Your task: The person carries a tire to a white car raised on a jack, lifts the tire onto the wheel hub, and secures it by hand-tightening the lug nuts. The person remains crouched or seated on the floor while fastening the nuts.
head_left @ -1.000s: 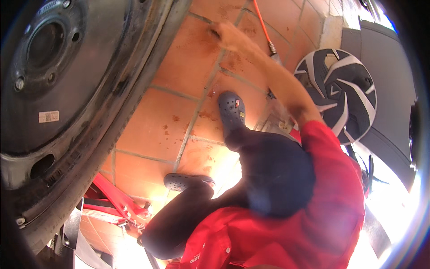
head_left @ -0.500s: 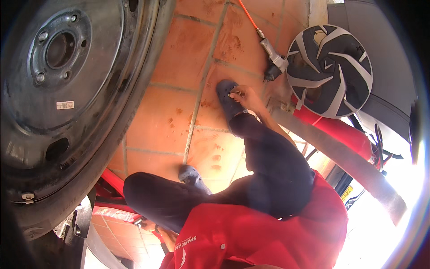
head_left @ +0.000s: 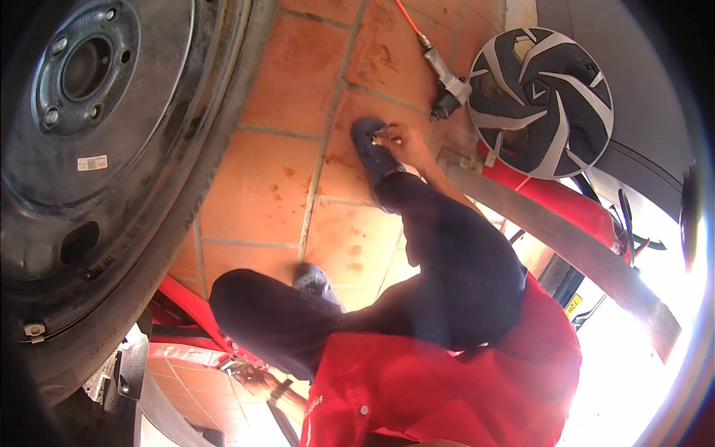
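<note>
One small piece: my right grip pinches it at the shoe; my left grip, well apart, I cannot tell.

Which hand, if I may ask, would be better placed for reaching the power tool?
The right hand, likely: it's nearer the power tool; the left hand is by the red frame.

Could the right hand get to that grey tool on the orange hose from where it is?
Probably yes: the right hand is at the blue-grey shoe, near the grey tool, and only floor tiles show between them, though it seems busy there.
</note>
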`<state>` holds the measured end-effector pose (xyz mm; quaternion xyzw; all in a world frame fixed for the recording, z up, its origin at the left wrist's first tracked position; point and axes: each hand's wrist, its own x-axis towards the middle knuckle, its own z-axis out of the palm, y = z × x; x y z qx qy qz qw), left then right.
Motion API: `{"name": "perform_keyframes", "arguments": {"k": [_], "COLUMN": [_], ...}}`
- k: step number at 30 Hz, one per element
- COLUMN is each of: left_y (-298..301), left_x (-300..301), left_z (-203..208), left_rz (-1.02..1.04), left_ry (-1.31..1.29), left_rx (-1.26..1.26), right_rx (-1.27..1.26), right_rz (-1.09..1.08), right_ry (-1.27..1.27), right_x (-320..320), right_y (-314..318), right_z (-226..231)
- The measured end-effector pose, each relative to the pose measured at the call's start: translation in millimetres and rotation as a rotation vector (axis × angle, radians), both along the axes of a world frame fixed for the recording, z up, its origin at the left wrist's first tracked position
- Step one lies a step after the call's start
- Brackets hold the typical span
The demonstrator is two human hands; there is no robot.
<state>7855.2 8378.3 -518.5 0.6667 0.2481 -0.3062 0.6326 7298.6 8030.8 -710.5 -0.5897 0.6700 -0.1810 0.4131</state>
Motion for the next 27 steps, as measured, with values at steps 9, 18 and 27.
{"name": "perform_keyframes", "arguments": {"k": [9, 18, 27], "left_y": [-174, -239, -187], "left_x": [-47, -102, -64], "left_z": [50, 58, 45], "left_rz": [0.003, -0.243, -0.195], "left_ry": [0.382, 0.616, 0.309], "left_rx": [-1.105, -1.029, -0.6], "right_rx": [0.049, -0.242, -0.127], "right_rz": [0.239, 0.171, 0.29], "right_ry": [0.003, 0.356, 0.079], "right_x": [-18, 6, -16], "right_y": [-36, 6, -4], "right_z": [0, -7, 4]}}
